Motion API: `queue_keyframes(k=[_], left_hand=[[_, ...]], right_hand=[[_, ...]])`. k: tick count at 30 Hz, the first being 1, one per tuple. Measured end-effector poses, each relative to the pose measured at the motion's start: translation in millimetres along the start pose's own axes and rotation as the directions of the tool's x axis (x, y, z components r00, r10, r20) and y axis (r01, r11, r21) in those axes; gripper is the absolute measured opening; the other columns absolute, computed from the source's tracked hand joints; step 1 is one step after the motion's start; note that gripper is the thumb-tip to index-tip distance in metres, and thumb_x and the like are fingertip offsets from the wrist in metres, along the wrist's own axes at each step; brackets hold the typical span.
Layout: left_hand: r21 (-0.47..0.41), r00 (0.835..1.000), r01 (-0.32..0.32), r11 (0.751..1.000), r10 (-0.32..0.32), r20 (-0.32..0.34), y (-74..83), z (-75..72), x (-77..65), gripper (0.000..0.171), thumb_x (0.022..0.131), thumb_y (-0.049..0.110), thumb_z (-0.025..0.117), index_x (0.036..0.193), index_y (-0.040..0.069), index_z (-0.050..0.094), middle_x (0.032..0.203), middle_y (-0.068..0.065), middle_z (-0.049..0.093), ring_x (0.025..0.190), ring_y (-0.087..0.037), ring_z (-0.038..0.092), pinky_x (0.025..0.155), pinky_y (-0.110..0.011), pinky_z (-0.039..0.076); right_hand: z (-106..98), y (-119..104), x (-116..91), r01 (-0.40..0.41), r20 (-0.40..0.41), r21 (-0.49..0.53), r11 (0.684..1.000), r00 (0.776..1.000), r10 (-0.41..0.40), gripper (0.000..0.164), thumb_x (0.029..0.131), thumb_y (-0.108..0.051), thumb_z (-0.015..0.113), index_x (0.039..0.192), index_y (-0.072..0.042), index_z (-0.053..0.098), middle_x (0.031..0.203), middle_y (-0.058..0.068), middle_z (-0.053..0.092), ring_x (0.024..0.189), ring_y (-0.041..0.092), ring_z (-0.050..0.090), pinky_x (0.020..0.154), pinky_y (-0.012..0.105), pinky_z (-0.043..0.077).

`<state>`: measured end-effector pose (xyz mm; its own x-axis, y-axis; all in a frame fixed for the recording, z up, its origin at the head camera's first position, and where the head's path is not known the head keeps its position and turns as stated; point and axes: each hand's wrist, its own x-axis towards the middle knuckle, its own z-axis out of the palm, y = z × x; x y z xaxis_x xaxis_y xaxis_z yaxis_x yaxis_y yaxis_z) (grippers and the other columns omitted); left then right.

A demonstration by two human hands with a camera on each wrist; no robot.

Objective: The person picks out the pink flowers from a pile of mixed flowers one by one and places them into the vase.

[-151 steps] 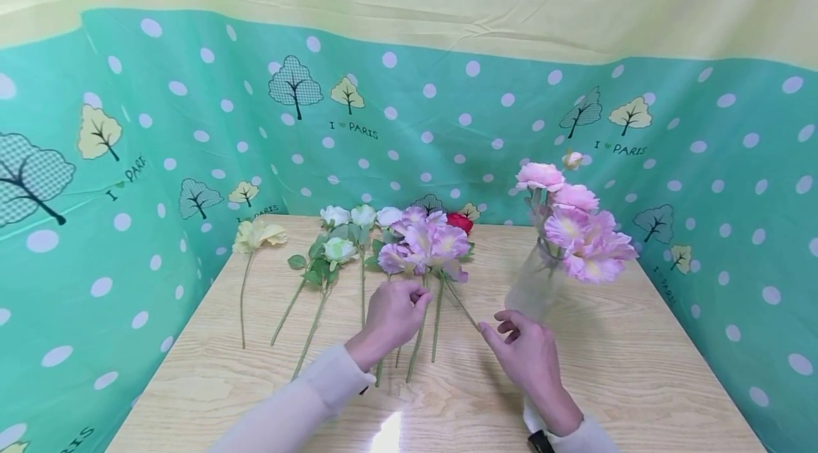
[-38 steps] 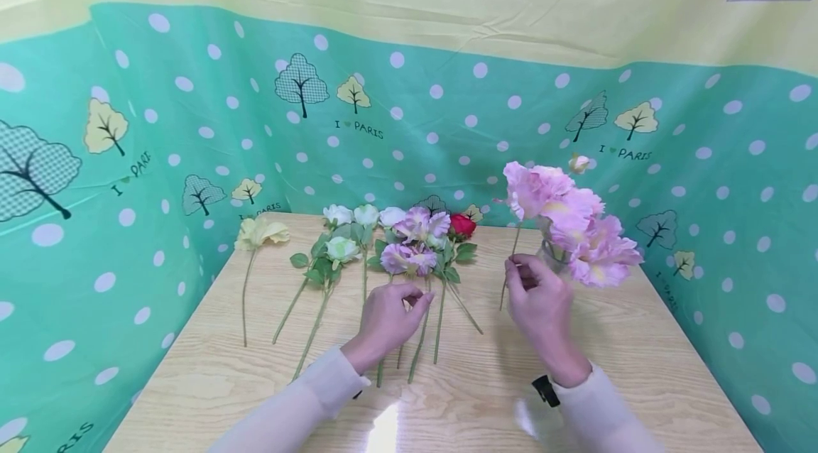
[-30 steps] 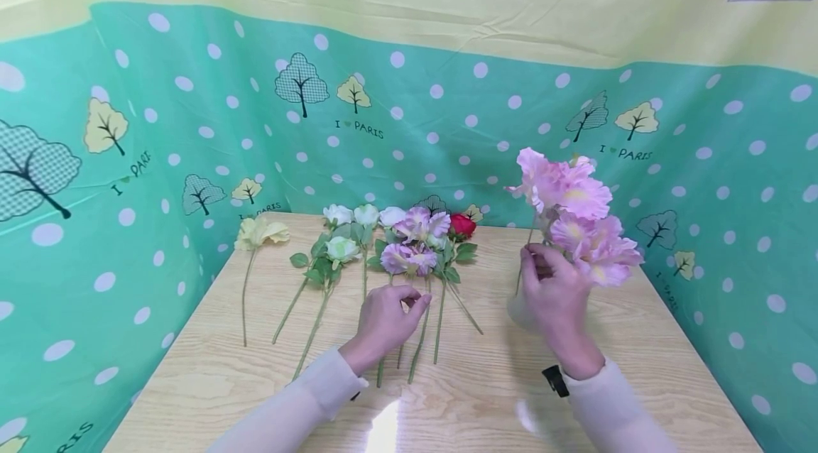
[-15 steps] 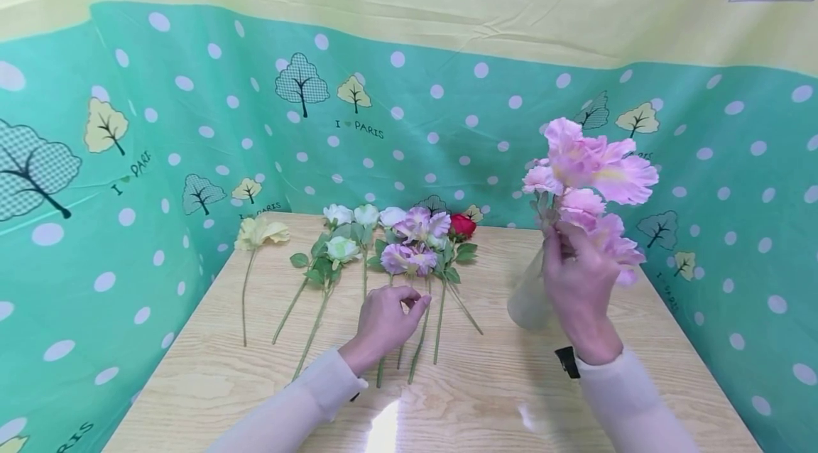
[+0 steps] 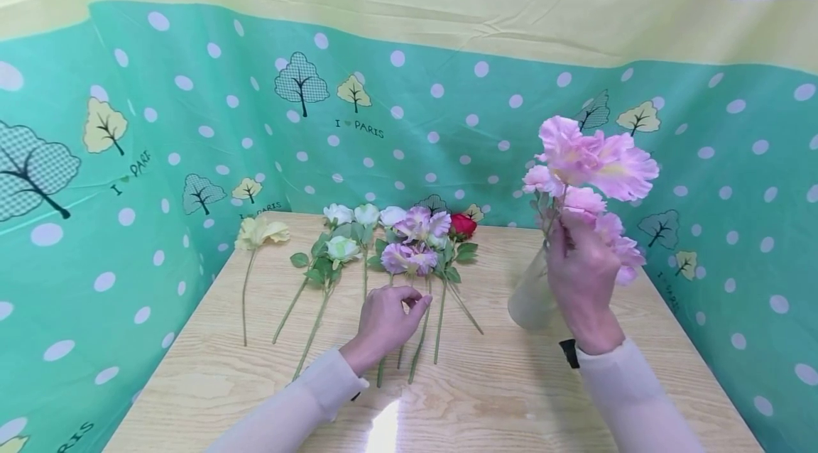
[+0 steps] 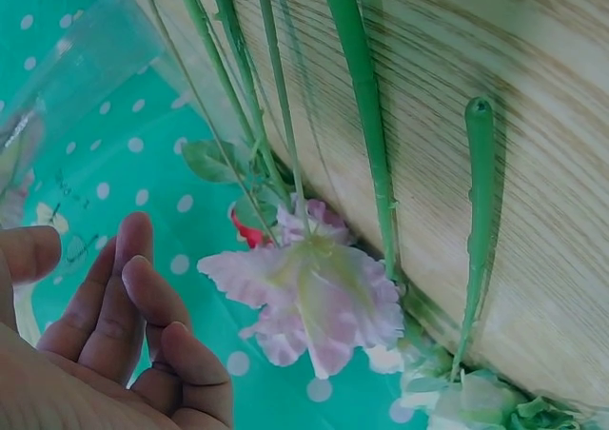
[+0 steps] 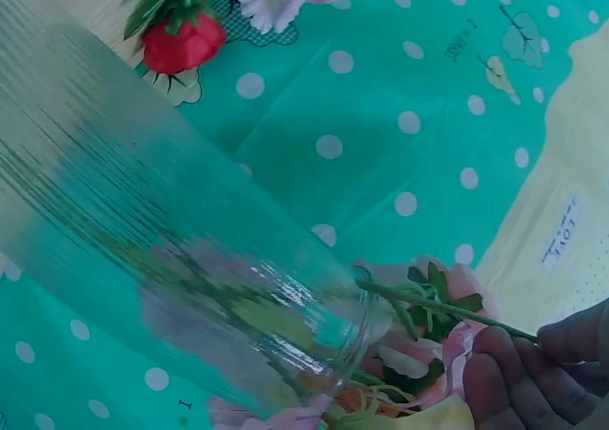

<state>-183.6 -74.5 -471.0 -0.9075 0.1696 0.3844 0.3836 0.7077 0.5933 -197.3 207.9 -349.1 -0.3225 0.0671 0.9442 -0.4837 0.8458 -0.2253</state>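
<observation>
My right hand pinches the stem of a large pink-purple artificial flower between thumb and fingers. In the right wrist view the stem's lower end is at the mouth of the ribbed clear glass vase. Other pink flowers stand in that vase, partly hidden by my hand. My left hand hovers over the flower stems with its fingers loosely bent. Nothing lies between its thumb and fingers in the left wrist view. Just beyond it are two pale purple flowers.
Several white roses with green leaves lie along the wooden table, beside a red rose. A cream flower lies apart at the far left. A green dotted curtain hangs behind and at both sides.
My right hand has picked up a pink-purple flower from the pile and carried it right and up over the vase, its stem reaching the mouth. My left hand has stayed nearly still.
</observation>
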Motion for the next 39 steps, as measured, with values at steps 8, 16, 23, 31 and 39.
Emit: queue_keyframes(k=[8,16,23,31,39], left_hand=[[-0.015,1.0,0.0,1.0,-0.001,-0.005,2.1,0.3,1.3,0.02,0.096,0.038,0.071,0.084,0.025,0.08,0.075,0.015,0.071,0.067,-0.005,0.06,0.071,-0.033,0.049],[-0.023,1.0,-0.014,1.0,0.014,-0.008,2.5,-0.4,1.4,0.019,0.096,0.036,0.072,0.084,0.025,0.08,0.075,0.015,0.071,0.064,-0.002,0.058,0.068,-0.031,0.048],[-0.015,1.0,-0.018,1.0,0.018,-0.013,3.5,-2.2,0.8,0.019,0.096,0.036,0.072,0.084,0.025,0.08,0.074,0.015,0.071,0.065,-0.003,0.059,0.068,-0.031,0.049],[0.01,1.0,-0.015,1.0,0.015,-0.023,4.4,-0.5,1.0,0.019,0.095,0.037,0.072,0.084,0.025,0.081,0.076,0.014,0.072,0.067,-0.008,0.063,0.07,-0.032,0.05],[0.007,1.0,-0.002,1.0,0.002,-0.013,5.6,0.1,0.8,0.019,0.095,0.038,0.072,0.085,0.025,0.081,0.077,0.014,0.072,0.071,-0.011,0.065,0.071,-0.032,0.048]], right_hand=[[-3.1,2.2,4.3,0.015,-0.023,-0.028,0.999,1.0,-0.016,0.009,0.097,-0.002,0.068,0.095,0.007,0.07,0.087,0.022,0.073,0.071,0.038,0.071,0.06,0.044,0.054],[2.3,7.7,-3.1,0.027,0.092,-0.089,0.996,0.996,-0.019,0.006,0.089,0.004,0.074,0.093,0.004,0.069,0.083,0.02,0.071,0.057,0.036,0.061,0.047,0.045,0.047],[4.6,15.2,-14.7,-0.004,0.211,-0.137,0.991,0.977,0.033,0.006,0.086,0.002,0.074,0.088,0.008,0.073,0.076,0.023,0.071,0.051,0.036,0.061,0.044,0.047,0.048],[2.4,21.0,-23.0,0.009,0.239,-0.248,0.969,0.97,0.052,0.01,0.085,-0.002,0.074,0.093,0.003,0.077,0.089,0.025,0.073,0.057,0.04,0.06,0.041,0.053,0.045],[-0.2,23.3,-28.7,0.052,0.278,-0.345,0.937,0.959,0.049,0.012,0.084,-0.001,0.069,0.078,0.007,0.075,0.104,0.03,0.071,0.044,0.035,0.046,0.033,0.041,0.032]])
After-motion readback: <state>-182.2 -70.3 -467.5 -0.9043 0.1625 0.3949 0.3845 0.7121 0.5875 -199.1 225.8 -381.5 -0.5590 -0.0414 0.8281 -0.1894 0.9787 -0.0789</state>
